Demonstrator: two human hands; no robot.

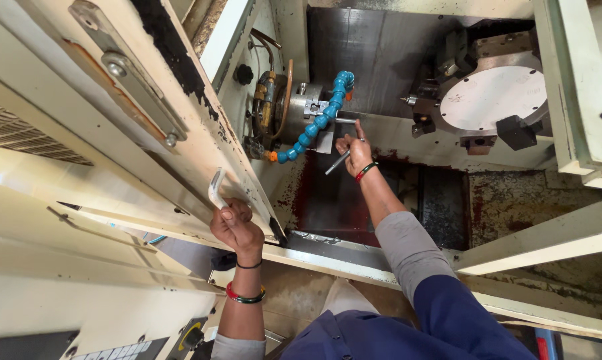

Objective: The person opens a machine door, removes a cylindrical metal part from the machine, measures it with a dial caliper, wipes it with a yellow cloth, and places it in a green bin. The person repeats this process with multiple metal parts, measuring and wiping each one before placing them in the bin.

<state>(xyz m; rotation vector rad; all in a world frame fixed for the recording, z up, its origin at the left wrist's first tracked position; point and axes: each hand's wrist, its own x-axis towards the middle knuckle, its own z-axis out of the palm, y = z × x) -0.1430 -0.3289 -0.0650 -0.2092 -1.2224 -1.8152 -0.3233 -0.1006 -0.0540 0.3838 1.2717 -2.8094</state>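
My left hand (235,225) grips the pale handle (216,187) of the cream machine door (147,120). My right hand (354,152) reaches inside the machine enclosure and holds a thin metal rod (336,163). Its index finger points up toward a short metal workpiece (345,121) sticking out of the chuck (307,103). A blue segmented coolant hose (321,120) curves just left of this hand. Both wrists wear red and green bangles.
A round tool turret (491,97) with black tool blocks sits at the right inside the enclosure. The cream machine frame (581,87) borders the opening. A dark, stained chip bed (394,200) lies below. A control panel edge (114,350) shows at bottom left.
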